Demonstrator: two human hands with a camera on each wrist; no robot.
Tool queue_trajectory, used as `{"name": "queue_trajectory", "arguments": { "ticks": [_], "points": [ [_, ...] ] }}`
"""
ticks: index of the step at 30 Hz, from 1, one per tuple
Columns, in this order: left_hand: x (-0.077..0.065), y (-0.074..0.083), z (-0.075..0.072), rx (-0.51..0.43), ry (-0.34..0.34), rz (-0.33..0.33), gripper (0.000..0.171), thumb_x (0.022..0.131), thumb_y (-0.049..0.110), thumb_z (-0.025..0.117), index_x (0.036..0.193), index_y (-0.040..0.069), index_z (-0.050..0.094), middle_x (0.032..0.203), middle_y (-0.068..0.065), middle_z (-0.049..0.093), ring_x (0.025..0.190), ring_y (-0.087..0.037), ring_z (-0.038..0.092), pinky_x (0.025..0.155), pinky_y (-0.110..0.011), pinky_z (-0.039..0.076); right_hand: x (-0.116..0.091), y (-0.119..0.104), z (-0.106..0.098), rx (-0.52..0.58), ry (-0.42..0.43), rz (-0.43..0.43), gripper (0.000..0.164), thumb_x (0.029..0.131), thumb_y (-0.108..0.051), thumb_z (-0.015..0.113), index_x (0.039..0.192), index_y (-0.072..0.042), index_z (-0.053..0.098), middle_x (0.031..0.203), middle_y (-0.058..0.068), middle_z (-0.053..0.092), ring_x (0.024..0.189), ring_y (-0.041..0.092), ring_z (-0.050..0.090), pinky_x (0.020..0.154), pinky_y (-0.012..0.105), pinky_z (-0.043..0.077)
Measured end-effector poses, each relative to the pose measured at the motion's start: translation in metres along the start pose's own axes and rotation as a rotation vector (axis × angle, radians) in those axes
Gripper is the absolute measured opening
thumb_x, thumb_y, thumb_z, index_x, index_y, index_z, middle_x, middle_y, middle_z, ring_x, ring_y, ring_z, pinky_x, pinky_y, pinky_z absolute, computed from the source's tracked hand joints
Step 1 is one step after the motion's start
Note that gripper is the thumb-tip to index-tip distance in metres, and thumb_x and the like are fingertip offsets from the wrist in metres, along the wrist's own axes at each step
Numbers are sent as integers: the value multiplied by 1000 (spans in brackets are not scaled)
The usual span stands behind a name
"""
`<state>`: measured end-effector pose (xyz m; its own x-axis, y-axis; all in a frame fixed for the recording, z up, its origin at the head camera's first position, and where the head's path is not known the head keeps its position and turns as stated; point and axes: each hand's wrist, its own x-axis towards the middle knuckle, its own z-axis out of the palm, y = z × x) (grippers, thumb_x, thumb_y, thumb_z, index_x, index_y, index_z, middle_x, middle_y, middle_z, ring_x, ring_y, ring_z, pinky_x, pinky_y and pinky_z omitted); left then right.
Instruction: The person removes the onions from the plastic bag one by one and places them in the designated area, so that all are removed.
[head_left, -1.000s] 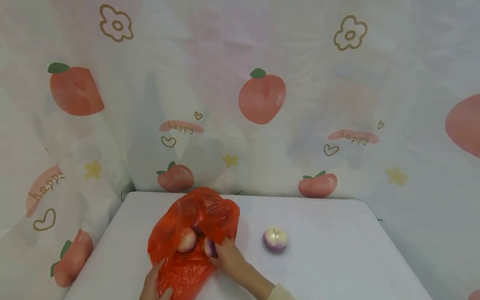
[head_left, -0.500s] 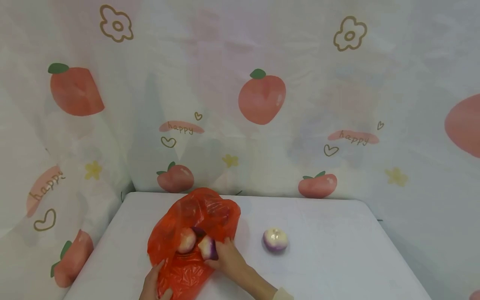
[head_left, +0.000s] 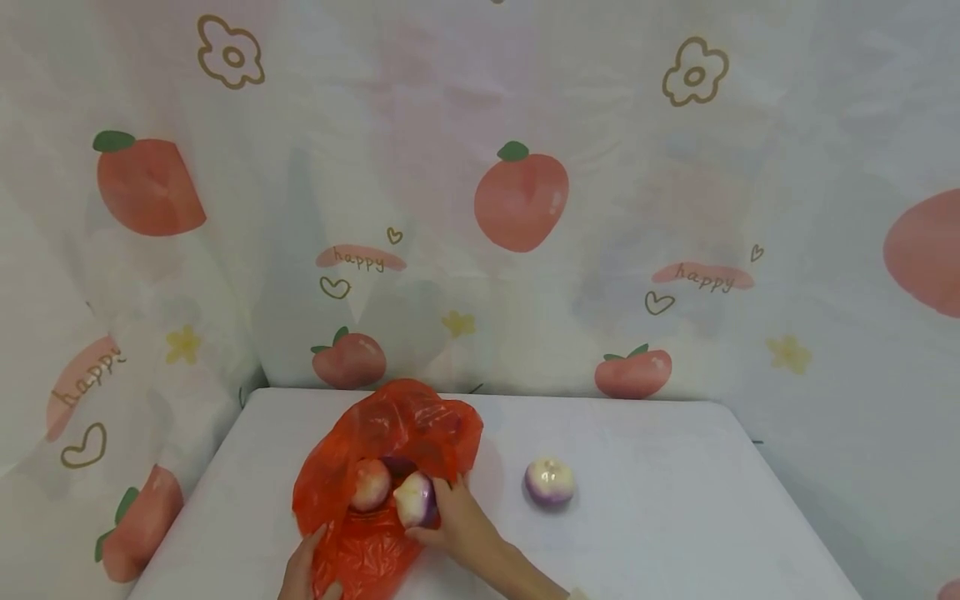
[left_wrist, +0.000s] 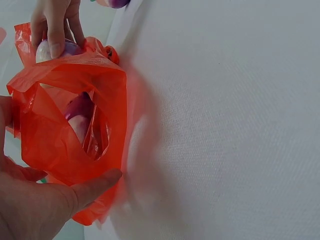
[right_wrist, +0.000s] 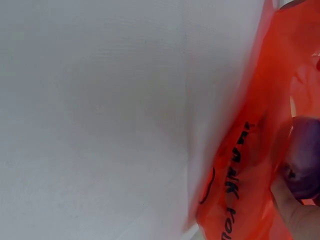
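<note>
Head view: gripping a purple-and-white turnip (head_left: 414,500) at the mouth of a red plastic bag (head_left: 318,483)

Rests left hand (head_left: 302,568) against the near left edge of the bag, with thumb and fingers spread apart. Cannot tell whether pinching the plastic or merely propping it. Could, judging by the thin, crumpled walls, collapse over the opening from any slackening here, or tear from too hard a pull.

Next, just inside the bag's mouth, shows a paler turnip (head_left: 371,484). Could send it rolling out of the bag with a knock from its neighbour.

Farther right, at the right side of the bag's mouth, holds the purple-and-white turnip, with thumb and fingers of the right hand (head_left: 461,521) clamped around it. Could lose it through a slip on glossy skin, or drag the bag's right edge along by snagging plastic on the fingers.

Rightmost, includes a loose turnip (head_left: 550,482) on the white table (head_left: 675,500), to the right of the bag and well apart, touched by neither hand. Could roll off from a bump.
</note>
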<state>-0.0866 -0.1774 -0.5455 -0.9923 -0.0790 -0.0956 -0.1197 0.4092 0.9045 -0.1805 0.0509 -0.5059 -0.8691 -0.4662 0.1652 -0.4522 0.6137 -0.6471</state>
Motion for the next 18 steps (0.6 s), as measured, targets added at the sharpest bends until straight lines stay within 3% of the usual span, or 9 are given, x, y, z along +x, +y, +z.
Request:
{"name": "queue_trajectory", "arguments": {
  "ticks": [5,12,18],
  "points": [
    [1,-2,-2,31,19,84,65,79,8,54,136,-8,27,132,-31,32,111,-46,40,87,-62,42,-3,-1,-3,19,18,8,79,75,-39,77,133,-3,38,128,14,41,107,19,52,95,37,45],
    [5,-5,-1,69,63,174,63,76,6,53,133,-11,30,127,-33,36,108,-45,43,83,-61,44,-6,-1,-7,4,54,-40,81,75,-40,77,135,-2,36,129,14,41,107,20,52,96,37,44],
    [5,0,-2,-12,11,75,69,74,7,55,136,-7,28,132,-30,32,109,-42,42,86,-59,45,-12,2,-8,-33,98,-118,76,74,-36,78,134,-7,41,127,14,41,109,22,52,94,37,46]
  ]
}}
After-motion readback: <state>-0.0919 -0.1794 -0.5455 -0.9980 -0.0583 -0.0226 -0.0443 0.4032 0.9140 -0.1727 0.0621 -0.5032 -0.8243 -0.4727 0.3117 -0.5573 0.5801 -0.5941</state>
